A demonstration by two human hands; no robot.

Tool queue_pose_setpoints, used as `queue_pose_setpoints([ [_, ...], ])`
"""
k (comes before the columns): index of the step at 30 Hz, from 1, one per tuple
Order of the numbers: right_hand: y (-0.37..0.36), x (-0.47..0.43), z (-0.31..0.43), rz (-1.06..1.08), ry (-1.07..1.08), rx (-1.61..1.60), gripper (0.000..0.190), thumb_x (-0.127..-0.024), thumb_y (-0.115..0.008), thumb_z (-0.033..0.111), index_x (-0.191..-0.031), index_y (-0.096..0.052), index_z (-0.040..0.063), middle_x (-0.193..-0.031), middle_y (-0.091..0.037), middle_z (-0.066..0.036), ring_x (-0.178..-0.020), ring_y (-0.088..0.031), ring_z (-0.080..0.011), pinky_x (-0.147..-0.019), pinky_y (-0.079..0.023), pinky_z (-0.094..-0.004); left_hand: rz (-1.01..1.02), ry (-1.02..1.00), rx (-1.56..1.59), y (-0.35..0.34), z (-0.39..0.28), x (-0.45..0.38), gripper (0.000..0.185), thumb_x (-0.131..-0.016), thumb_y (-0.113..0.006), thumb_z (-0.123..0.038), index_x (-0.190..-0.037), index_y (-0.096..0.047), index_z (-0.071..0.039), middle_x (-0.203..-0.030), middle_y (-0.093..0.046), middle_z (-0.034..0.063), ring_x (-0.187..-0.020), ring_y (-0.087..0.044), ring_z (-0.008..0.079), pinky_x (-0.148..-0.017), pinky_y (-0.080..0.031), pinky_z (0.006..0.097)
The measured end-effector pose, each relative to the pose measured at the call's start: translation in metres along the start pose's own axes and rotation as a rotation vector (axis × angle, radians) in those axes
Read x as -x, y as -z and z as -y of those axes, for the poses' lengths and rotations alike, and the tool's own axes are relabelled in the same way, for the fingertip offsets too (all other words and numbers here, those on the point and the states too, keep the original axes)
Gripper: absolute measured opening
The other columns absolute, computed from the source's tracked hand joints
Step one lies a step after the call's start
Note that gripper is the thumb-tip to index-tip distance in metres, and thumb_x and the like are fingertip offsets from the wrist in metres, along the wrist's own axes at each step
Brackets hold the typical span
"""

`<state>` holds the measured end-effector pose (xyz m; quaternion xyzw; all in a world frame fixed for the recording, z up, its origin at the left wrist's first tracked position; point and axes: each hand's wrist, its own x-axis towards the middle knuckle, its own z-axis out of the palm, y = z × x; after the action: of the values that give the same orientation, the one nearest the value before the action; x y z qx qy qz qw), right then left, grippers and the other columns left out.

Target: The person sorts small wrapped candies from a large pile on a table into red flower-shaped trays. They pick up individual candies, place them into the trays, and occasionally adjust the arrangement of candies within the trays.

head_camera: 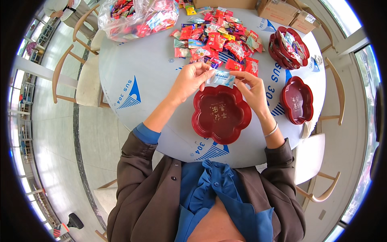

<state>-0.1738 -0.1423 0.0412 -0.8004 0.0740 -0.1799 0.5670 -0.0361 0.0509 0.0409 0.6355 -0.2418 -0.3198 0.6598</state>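
Observation:
Between my two hands I hold a small white and light-blue wrapped candy (222, 78) by its ends. My left hand (192, 78) pinches its left end with thumb and fingers. Its right end is in the fingers of my right hand (250, 87), and a bangle circles that wrist. Just below the candy sits a dark red flower-shaped bowl (222, 133), with gold characters on its bare inside. Beyond my fingers spreads a loose pile of wrapped candies (214, 40), mostly red, with some blue, purple, yellow and green.
A clear plastic bag (139, 27) full of candies stands at the back left. On the right are stacked red bowls (273, 54) holding candies and another red bowl (297, 103). Cardboard boxes (278, 13) line the table's (145, 103) far side. Chairs (90, 78) surround it; a person (72, 15) stands back left.

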Motion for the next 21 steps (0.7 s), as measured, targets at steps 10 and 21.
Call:
queue_pose_setpoints([
  [10,0.002,0.023,0.021,0.044,0.174,0.299,0.044,-0.081,-0.083,0.01,-0.123,-0.07,0.004,-0.096,-0.071,-0.01,-0.081,-0.068,-0.0191,-0.077,-0.056,-0.0312,-0.024,0.074,-0.094,-0.004,0.001,0.025,0.021,-0.1,-0.069,-0.02,-0.098,-0.069,0.001,-0.076,-0.069,0.0018,-0.049,-0.055,0.0056,-0.048,-0.042,0.021],
  [21,0.005,0.036,0.013,0.162,0.428,0.709,0.042,-0.067,-0.086,0.023,-0.103,-0.071,0.006,-0.095,-0.062,-0.008,-0.094,-0.06,-0.0281,-0.093,-0.046,-0.0399,-0.166,-0.099,-0.662,-0.024,0.013,0.049,0.014,-0.093,-0.075,-0.014,-0.093,-0.075,0.0,-0.082,-0.068,0.0065,-0.065,-0.061,0.0119,-0.06,-0.047,0.0301],
])
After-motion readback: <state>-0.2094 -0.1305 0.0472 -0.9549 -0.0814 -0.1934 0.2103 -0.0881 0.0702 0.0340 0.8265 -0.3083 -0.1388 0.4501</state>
